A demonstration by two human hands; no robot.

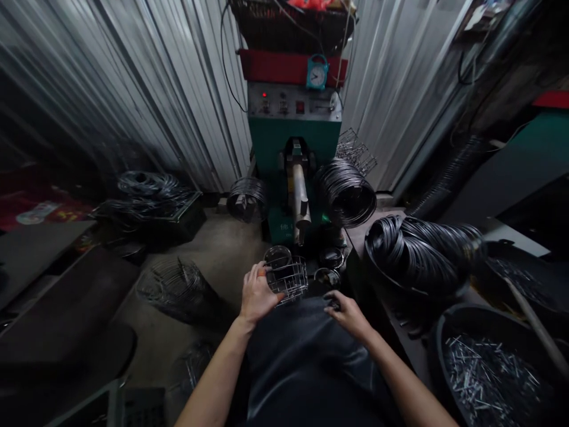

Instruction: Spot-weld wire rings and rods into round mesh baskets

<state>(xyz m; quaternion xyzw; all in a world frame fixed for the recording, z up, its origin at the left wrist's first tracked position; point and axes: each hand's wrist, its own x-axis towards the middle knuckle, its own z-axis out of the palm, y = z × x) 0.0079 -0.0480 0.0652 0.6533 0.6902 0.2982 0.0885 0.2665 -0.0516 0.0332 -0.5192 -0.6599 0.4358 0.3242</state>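
My left hand (256,295) grips the side of a small round wire basket (290,277) held above my lap, fingers curled round its rim. My right hand (347,312) rests on my dark-clothed thigh, fingers bent over something small and dark that I cannot make out. A green welding machine (294,133) stands straight ahead, its metal arm (300,198) pointing down toward the basket. Wire rings (278,256) lie just beyond the basket.
Stacks of black wire hoops (418,252) fill a tub at the right. A black tub of short metal pieces (489,373) sits at lower right. Wire coils (349,193) hang beside the machine. Finished wire baskets (175,287) lie on the floor at left. Corrugated metal walls stand behind.
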